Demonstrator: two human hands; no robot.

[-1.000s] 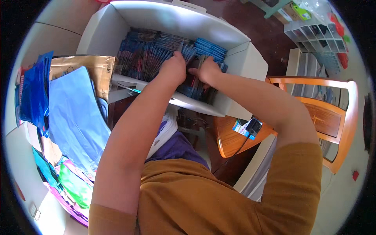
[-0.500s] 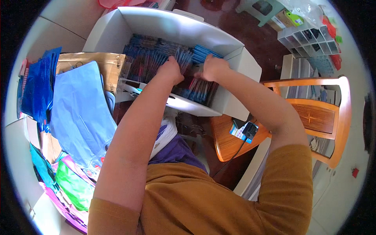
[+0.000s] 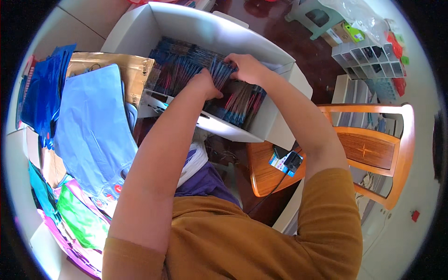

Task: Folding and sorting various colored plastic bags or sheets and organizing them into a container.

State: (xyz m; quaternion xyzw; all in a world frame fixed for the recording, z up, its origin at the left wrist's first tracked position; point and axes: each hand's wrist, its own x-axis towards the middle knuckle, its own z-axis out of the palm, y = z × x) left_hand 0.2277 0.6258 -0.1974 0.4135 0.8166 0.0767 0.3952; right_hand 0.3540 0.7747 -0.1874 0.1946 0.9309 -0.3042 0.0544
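Leaning packets point(image 3: 175, 67): thin, bluish, stood on edge inside the white box point(image 3: 282, 128); a loose bunch point(image 3: 219, 71) sits between the hands.
Left hand point(image 3: 204, 85): at the bunch's seven o'clock; its fingers are mostly hidden, so I can't tell their grip.
Right hand point(image 3: 247, 69): at three o'clock, fingers bent over the bunch's edge; whether they pinch it, I can't tell.
Slump risk: the bunch could topple toward five o'clock, I'd say, if one hand let go early.
Crease risk: squeezing hard might bend thin edges.
Murky: packet bottoms, their count and print.
Box's surroundings: blue bag point(image 3: 95, 126) at eight, wooden chair point(image 3: 366, 147) at four.
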